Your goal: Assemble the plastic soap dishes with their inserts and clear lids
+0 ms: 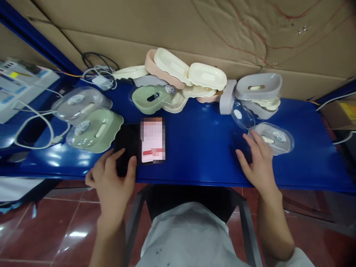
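Observation:
My left hand [111, 172] rests at the front edge of the blue table, fingers apart, over the lower part of a black phone case flap [127, 141]. Joined to its right side is a lit phone [152, 140], whose screen is blurred. My right hand [260, 159] hovers or rests on the tabletop, fingers spread. Its fingertips are by a grey oval box with a clear lid [278, 138] and a round sticker; whether they touch it I cannot tell. A loose clear lid [243, 114] lies just beyond.
Behind the phone are piled cream trays [207, 76], a pink tray [150, 65] and a green box [146, 100]. Two lidded boxes, grey [75, 105] and green [108, 128], sit left. Grey trays [260, 85] stack at back right. White cables [52, 139] lie beside a device [22, 83].

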Motion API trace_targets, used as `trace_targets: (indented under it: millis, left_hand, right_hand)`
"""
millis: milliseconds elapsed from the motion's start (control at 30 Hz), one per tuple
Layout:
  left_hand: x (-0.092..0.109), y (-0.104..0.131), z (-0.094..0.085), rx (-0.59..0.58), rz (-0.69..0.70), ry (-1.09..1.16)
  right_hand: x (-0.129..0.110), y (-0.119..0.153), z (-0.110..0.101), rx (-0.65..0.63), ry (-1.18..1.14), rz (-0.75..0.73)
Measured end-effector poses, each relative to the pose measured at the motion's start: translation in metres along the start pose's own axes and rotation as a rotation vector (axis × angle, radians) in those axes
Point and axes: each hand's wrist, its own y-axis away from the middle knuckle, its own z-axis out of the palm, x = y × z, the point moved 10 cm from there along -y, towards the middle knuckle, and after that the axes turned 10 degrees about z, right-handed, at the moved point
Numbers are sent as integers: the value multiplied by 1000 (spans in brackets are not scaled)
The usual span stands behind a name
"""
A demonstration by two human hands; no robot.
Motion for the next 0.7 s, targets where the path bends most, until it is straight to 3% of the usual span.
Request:
trace_targets:
  millis: [100, 233, 333, 467, 533, 600, 700]
  left_hand:
    - [0, -6, 2, -21, 24, 14]
    - [6, -13, 6, -29, 58, 16]
    - [9, -17, 9, -12, 83, 21]
    - [18, -13, 2, 77, 106, 64]
    - [40, -5, -8, 157, 166, 115]
    - [77, 8, -11, 175, 287, 223]
    - [152, 33, 11, -46, 544, 506]
  right_hand:
    - [35, -13, -12, 73, 153, 92]
    - [93, -3, -29, 124, 248, 199]
    - [97, 18, -39, 183, 174, 91]
    - [74, 36, -41, 175, 67, 47]
    - [57, 36, -38, 155, 10, 48]
    - [40, 32, -32, 122, -56, 33]
    - [16, 24, -18, 50, -142, 3]
